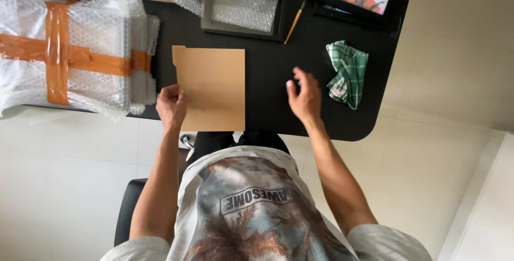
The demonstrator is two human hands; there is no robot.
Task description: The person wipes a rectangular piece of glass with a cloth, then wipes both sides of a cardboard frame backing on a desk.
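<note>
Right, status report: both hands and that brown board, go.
Left hand grips brown board at its left edge. Right hand open, hovering over black table. Green checked cloth just beyond it.

The person wore a T-shirt with short sleeves. The sleeves were light grey and ended above the elbows, so both arms were bare below them. The front of the shirt had a big picture on it in grey, brown and rusty orange, with smudgy, cloudy shapes. A dark band with white block letters ran across the middle of the picture. The collar was plain and light. Below the shirt, dark trousers showed a little. The left hand (pixel 171 105) and the right hand (pixel 304 99) were bare, with nothing worn on fingers or wrists.
</note>
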